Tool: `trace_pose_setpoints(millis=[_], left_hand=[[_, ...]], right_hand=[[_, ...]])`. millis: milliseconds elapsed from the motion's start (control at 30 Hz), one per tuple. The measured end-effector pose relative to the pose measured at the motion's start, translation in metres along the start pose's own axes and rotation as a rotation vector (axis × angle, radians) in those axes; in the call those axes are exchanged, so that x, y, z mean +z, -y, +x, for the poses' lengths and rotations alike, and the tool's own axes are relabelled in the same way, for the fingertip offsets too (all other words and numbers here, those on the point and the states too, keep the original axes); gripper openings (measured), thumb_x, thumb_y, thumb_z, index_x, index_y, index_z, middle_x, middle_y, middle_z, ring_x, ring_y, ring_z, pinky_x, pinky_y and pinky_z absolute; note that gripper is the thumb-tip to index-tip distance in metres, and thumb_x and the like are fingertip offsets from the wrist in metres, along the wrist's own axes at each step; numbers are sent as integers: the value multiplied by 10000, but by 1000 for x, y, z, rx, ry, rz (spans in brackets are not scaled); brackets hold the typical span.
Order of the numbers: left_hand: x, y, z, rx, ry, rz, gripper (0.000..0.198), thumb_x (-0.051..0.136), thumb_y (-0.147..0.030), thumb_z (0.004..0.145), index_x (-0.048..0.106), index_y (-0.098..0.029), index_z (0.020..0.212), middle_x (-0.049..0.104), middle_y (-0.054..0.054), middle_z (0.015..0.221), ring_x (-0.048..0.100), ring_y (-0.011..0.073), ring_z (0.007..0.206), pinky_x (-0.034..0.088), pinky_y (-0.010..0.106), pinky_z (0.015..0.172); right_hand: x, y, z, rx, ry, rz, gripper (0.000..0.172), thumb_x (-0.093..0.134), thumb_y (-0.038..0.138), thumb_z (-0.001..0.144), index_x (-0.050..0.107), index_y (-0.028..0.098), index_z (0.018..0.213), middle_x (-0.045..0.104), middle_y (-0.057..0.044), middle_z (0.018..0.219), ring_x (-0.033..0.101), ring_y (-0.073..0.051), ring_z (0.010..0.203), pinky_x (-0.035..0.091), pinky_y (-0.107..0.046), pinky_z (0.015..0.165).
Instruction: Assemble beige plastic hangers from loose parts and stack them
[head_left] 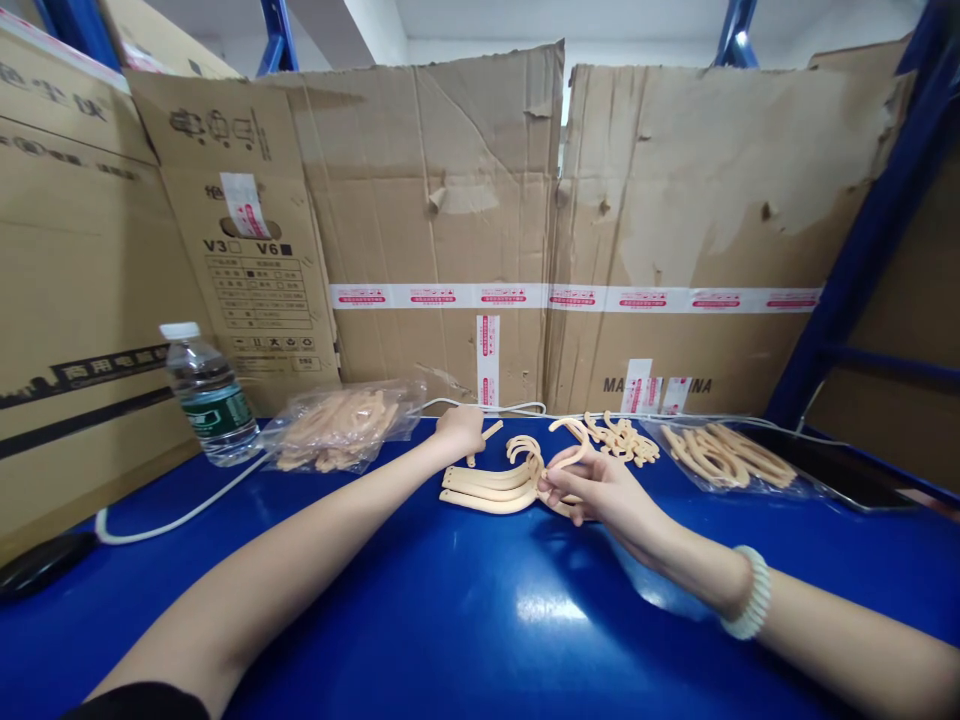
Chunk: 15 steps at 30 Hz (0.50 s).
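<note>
My right hand (596, 488) is closed, its fingertips pinching a curved pale wooden piece (579, 434) shaped like a hook. Just below and left of it, several flat curved wooden pieces with small holes (484, 493) lie stacked on the blue table. More hooked ends (523, 447) rise behind that stack. Farther left, my left hand (460, 432) rests low at the back of the table, its back toward me and its fingers hidden. A short straight wooden stick (492, 431) shows at its right side; whether the hand grips it is unclear.
A bag of wooden parts (337, 425) and a water bottle (214, 400) stand left. Small curved pieces (622, 440), another bag (727, 455) and a dark phone (840, 470) lie right. A white cable (172, 522) crosses the blue table (420, 620). Cardboard (442, 210) walls the back.
</note>
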<state>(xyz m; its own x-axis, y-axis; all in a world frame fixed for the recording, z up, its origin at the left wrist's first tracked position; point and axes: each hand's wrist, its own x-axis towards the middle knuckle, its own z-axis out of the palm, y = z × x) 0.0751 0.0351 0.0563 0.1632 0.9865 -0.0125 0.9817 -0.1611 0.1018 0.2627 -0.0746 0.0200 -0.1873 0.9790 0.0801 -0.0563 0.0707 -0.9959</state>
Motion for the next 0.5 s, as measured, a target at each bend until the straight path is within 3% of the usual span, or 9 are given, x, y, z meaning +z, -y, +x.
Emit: trace_pose_setpoints(millis=[233,300,400,500], left_hand=[[-9,4,-37,173,-120,-293,271,607,-295,938,600,-149,1167,630,87,1171,644,230,994,553,428,839],[-10,4,-56,253,-158,-437,137,582,-199,925,616,-127,1037,678,80,1025,675,211,941,557,368,844],[-6,3,-86,348,-138,-646,133,533,-206,925,550,-151,1045,698,38,943,720,166,827,589,291,752],[9,2,-109,441,-53,-1121,129,605,-270,864,536,-173,915,688,4,846,727,181,814,591,310,754]], right_hand=[[-1,-2,-14,3,-33,103,418,834,461,652,599,166,834,677,-36,803,642,-152,724,437,-180,474],[-1,-1,-16,-16,-12,107,391,815,460,689,609,167,844,661,-29,799,639,-155,753,458,-185,496],[1,-1,-19,-42,45,83,362,802,459,712,634,162,835,659,-41,831,630,-161,790,494,-198,524],[4,-2,-22,-40,101,55,353,807,450,710,662,155,838,658,-49,889,619,-151,796,530,-207,551]])
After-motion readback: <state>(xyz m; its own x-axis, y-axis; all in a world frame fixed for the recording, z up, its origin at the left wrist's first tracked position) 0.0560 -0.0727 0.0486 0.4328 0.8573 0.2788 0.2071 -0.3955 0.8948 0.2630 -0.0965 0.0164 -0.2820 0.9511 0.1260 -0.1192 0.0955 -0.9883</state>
